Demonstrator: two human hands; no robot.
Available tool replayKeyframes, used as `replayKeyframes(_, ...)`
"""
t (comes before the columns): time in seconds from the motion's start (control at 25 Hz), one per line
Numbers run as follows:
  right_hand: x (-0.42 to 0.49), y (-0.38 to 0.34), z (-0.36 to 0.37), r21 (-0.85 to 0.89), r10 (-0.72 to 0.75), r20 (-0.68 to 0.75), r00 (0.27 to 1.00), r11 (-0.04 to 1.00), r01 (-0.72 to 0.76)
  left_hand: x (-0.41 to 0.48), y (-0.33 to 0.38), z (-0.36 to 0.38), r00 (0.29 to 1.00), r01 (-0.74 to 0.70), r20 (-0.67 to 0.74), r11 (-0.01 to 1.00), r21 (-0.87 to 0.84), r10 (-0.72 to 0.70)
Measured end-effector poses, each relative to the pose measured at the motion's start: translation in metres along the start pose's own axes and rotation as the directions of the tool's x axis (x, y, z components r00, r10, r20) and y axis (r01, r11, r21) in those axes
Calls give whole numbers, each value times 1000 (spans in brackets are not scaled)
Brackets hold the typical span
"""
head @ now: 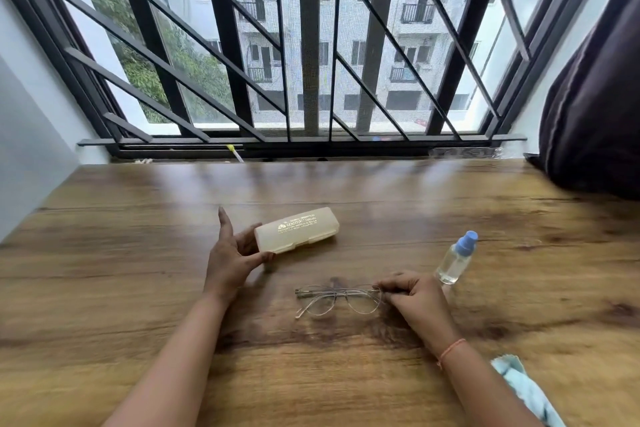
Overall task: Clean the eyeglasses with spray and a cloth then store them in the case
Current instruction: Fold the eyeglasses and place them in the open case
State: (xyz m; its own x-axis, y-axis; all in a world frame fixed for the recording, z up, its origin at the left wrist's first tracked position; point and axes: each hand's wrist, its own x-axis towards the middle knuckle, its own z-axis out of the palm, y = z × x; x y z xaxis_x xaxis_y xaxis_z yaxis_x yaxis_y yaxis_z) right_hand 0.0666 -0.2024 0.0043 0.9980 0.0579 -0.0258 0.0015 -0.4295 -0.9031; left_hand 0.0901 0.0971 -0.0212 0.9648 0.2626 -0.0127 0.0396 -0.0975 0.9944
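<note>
The thin clear-rimmed eyeglasses [337, 300] lie crosswise, right hand [414, 298] pinching their right end (left hand [232, 253] spread loose beside the case).

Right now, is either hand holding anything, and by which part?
The right hand pinches the eyeglasses at their right hinge end. The left hand is open against the closed case, gripping nothing.
</note>
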Motion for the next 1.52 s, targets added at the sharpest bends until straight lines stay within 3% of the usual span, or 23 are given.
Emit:
replayKeyframes(0.36,1,-4,-3,-192,-37,58,998,980,48,-1,-2,-2,1000,-16,-1,999,34,16)
replayKeyframes(0.52,3,-14,-14,-313,-15,197,980,947,77,-1,-2,-1,1000,-19,-12,999,44,20)
replayKeyframes(0.6,12,-28,-18,-406,-69,229,971,900,160,1,-2,-2,1000,-22,-14,999,49,23)
replayKeyframes(0.64,18,-37,-18,-430,-137,179,974,880,203,1,-3,-2,1000,-20,-12,999,45,21)
replayKeyframes(0.76,43,-64,-2,-398,-328,44,944,860,318,1,-4,-2,1000,-12,-8,1000,17,12)
replayKeyframes(1.0,99,-59,42,-372,-312,394,865,806,461,4,-7,-3,1000,10,-6,1000,-16,-10)
replayKeyframes(1.32,122,-61,41,-402,-389,490,780,693,598,5,-13,-7,1000,9,17,999,-39,-9)
replayKeyframes(1.4,126,-69,40,-385,-415,452,790,708,592,5,-11,-7,1000,12,26,999,-35,-12)
replayKeyframes(1.52,141,-82,43,-323,-288,399,871,844,427,4,-10,-6,998,27,52,998,-57,-24)
